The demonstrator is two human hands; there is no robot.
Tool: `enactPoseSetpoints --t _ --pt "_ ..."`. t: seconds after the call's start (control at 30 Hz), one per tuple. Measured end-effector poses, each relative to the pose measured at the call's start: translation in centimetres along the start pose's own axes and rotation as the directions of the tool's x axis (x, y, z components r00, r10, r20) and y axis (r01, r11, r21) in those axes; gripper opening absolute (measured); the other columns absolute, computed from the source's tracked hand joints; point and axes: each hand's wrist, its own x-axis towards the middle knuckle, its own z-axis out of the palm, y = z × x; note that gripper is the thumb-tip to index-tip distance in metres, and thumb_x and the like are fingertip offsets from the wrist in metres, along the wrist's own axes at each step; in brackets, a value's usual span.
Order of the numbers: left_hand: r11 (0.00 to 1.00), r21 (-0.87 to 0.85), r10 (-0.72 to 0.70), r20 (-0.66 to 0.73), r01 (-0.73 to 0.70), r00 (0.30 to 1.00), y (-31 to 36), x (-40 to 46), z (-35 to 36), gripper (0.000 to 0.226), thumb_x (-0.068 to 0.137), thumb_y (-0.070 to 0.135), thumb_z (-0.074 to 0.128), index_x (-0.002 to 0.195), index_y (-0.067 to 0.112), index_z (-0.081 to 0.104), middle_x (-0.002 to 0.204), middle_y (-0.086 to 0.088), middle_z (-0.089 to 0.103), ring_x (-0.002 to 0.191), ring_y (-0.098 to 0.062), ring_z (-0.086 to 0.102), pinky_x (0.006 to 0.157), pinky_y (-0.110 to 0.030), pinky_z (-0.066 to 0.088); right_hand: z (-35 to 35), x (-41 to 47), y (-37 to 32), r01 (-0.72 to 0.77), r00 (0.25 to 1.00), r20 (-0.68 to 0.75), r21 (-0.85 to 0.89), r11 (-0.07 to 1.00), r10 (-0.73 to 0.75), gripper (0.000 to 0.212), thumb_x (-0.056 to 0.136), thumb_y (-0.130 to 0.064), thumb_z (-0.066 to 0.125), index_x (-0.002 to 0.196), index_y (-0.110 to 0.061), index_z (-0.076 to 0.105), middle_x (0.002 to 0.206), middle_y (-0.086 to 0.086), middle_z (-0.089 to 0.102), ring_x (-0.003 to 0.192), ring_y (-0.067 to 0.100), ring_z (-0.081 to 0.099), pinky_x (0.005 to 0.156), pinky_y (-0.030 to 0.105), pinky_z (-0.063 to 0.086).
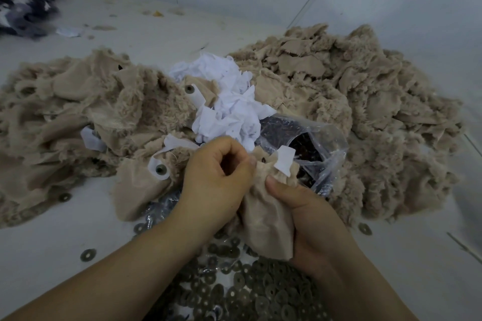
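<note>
Dark washers (260, 294) heaped nearest, under and between both wrists, too many to count. Three stray washers (88, 254) apart from the heap: two out to the left of the left hand (216, 174), one to the right of the right hand (307, 216).

Right hand wrapped round the lower body of one beige plush piece (263, 227), thumb pressed on its gathered top. Left hand curled, fingertips pinching that same top edge, just beside one white patch (285, 160). Piece held up off the worktop (65, 229), between the two hands, just in front of one clear plastic bag (320, 143) of small dark parts.

Beyond the left hand: two fitted pieces (161, 169), each showing a round fitting on white backing. Beyond both hands: one heap of crumpled white patches (229, 101), flanked by a left plush heap (78, 112) and a right plush heap (365, 101).

Likely trouble from here:
- Patch sliding off line under bunching fingers, leading to a crooked fitting.
- Small part dropped into fur or washers and lost.
- Bag mouth gaping towards the right hand, easily tipped by a wrist and spilled.
</note>
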Motion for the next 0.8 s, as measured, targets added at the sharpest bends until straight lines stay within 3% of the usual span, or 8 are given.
enactPoseSetpoints --t 0.07,0.2,0.33,0.43,0.63,0.73,0.8 --pt "0.979 0.169 0.111 0.024 -0.114 0.993 1.4 1.3 -0.2 0.006 0.085 0.019 0.064 0.083 0.014 0.063 0.078 0.004 0.058 0.068 -0.004 0.05 0.062 -0.018 0.041 -0.1 0.1 0.2 0.05 0.999 -0.007 -0.048 0.998 -0.05 0.035 0.087 -0.022 0.064 0.111 0.002 0.072 0.116 0.026 0.069 0.109 0.043 0.065 0.098 0.051 0.053" --pt "0.868 0.391 0.184 0.321 -0.306 0.929 3.3 3.5 -0.2 0.027 0.078 0.039 0.072 0.101 0.027 0.064 0.091 0.011 0.056 0.084 0.001 0.047 0.07 -0.01 0.038 -0.1 0.3 0.5 0.092 0.996 0.01 -0.073 0.993 -0.092 0.032 0.087 -0.025 0.063 0.107 -0.003 0.076 0.114 0.02 0.072 0.105 0.035 0.071 0.085 0.041 0.06" --pt "0.748 0.491 0.188 0.49 -0.447 0.851 3.0 2.9 0.1 0.031 0.076 0.04 0.08 0.105 0.032 0.071 0.088 0.009 0.059 0.089 -0.013 0.046 0.077 -0.038 0.047 -0.4 0.5 0.6 0.165 0.986 0.011 -0.14 0.976 -0.165 0.033 0.077 -0.026 0.067 0.101 -0.006 0.077 0.11 0.02 0.073 0.103 0.034 0.071 0.087 0.041 0.06" --pt "0.795 0.45 0.187 0.456 -0.407 0.87 2.4 2.3 0.3 0.005 0.083 0.023 0.078 0.084 0.028 0.076 0.084 0.01 0.065 0.091 -0.015 0.051 0.081 -0.041 0.047 -0.2 0.5 0.8 0.198 0.98 0.018 -0.161 0.967 -0.198 0.033 0.074 -0.028 0.069 0.096 -0.006 0.078 0.104 0.021 0.074 0.097 0.033 0.072 0.083 0.04 0.061" --pt "0.923 0.271 0.163 0.365 -0.272 0.917 1.7 1.5 -0.9 0.017 0.079 0.024 0.078 0.065 0.013 0.076 0.076 0.006 0.07 0.084 -0.008 0.064 0.073 -0.021 0.05 -0.6 0.7 0.5 0.176 0.984 0.017 -0.125 0.976 -0.176 0.036 0.08 -0.025 0.07 0.107 -0.002 0.075 0.111 0.022 0.073 0.104 0.035 0.071 0.087 0.042 0.059" --pt "0.957 0.247 0.077 0.28 -0.15 0.957 1.6 1.5 -0.8 0.015 0.072 0.01 0.086 0.063 0.01 0.074 0.071 0.005 0.07 0.074 -0.003 0.066 0.067 -0.02 0.054 -0.6 0.7 0.7 0.193 0.981 0.013 -0.162 0.968 -0.194 0.03 0.081 -0.024 0.069 0.102 -0.004 0.077 0.106 0.021 0.074 0.097 0.033 0.073 0.077 0.037 0.06" --pt "0.975 0.204 0.041 0.224 -0.088 0.974 1.5 1.4 -0.7 0.019 0.069 0.005 0.087 0.063 0.013 0.07 0.071 0.003 0.07 0.066 -0.009 0.066 0.063 -0.025 0.056 -0.7 0.7 0.9 0.2 0.979 0.01 -0.185 0.962 -0.201 0.029 0.081 -0.024 0.068 0.1 -0.004 0.077 0.105 0.021 0.075 0.096 0.033 0.073 0.075 0.036 0.06"
